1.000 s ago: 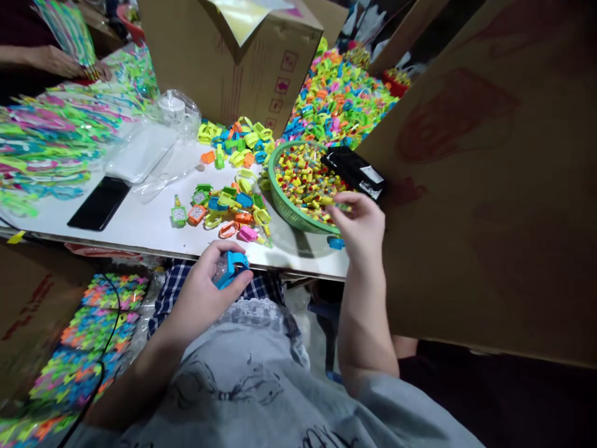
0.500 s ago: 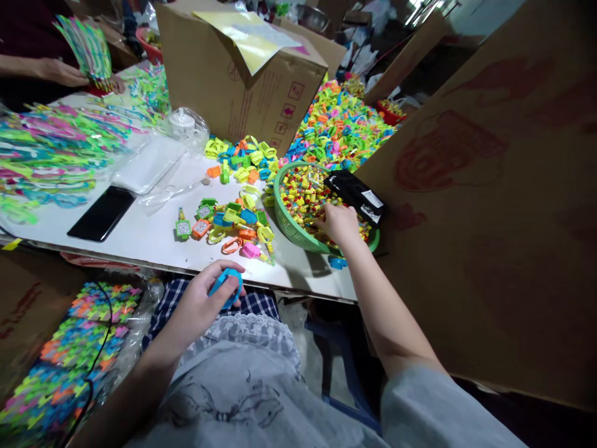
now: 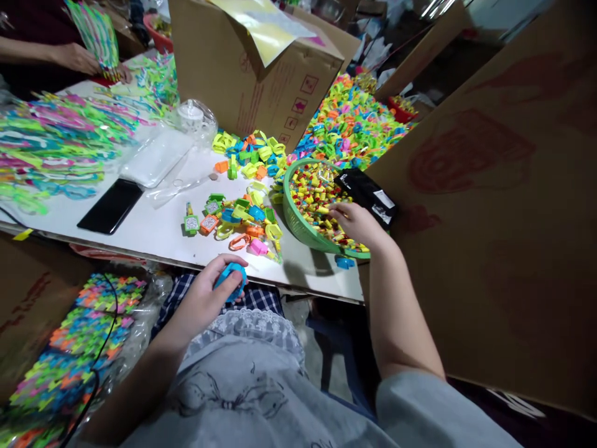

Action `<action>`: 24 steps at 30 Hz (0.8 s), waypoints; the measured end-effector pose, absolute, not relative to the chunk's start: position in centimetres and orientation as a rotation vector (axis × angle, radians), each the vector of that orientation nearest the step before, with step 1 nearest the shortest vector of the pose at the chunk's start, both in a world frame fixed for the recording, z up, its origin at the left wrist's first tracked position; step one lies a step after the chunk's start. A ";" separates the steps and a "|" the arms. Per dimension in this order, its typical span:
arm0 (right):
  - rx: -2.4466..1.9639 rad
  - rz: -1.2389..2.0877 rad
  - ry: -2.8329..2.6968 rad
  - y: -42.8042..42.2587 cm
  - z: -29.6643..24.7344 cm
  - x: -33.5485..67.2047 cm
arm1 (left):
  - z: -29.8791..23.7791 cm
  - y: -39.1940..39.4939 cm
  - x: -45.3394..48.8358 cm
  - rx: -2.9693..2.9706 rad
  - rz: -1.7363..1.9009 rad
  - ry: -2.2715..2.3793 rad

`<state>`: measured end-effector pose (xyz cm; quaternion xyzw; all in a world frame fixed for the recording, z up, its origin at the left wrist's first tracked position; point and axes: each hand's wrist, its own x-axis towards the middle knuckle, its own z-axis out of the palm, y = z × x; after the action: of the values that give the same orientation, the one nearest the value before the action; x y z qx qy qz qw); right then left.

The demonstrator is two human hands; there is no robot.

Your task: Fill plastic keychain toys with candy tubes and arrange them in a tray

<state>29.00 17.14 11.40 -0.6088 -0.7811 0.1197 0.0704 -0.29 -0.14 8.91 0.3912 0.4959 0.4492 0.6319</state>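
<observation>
My left hand is closed around a blue plastic toy watch, held just off the table's front edge. Over the green basket, my right hand reaches in with fingertips pinched at a small yellow tube. Many such yellow tubes with red ends fill the basket. Left of it lies a loose pile of coloured toy watches, some with tubes attached. A pink toy watch with a tube lies at the pile's front.
A black packet rests on the basket's right side. A black phone lies left. Cardboard boxes stand behind and at right. Another person's hand holds colourful strips at far left. A blue piece lies by the basket.
My right hand has shifted slightly within the basket, its fingertips now showing at a yellow tube. My left hand keeps the blue toy watch. The whole view has shifted a little.
</observation>
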 end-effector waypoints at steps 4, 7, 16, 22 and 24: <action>-1.464 0.870 -2.048 11.9 12.4 26.4 | 8.9 0.0 0.1 0.852 1.019 1.120; -1.183 1.100 -1.966 8.1 11.5 23.8 | 9.1 -0.1 0.5 0.907 1.019 1.109; -0.782 1.036 -1.969 3.1 9.0 20.2 | 9.9 -0.7 1.3 1.087 0.922 1.153; -0.717 0.913 -2.045 3.1 9.5 20.8 | 10.2 -0.7 2.4 1.111 0.925 1.142; -0.694 0.873 -2.106 3.2 9.8 21.1 | 10.3 -0.6 2.6 1.131 0.929 1.146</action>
<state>21.14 3.23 9.80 -0.2704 -0.8210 0.3402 0.3702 2.63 -0.62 10.27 0.4875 0.4939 0.4005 0.5984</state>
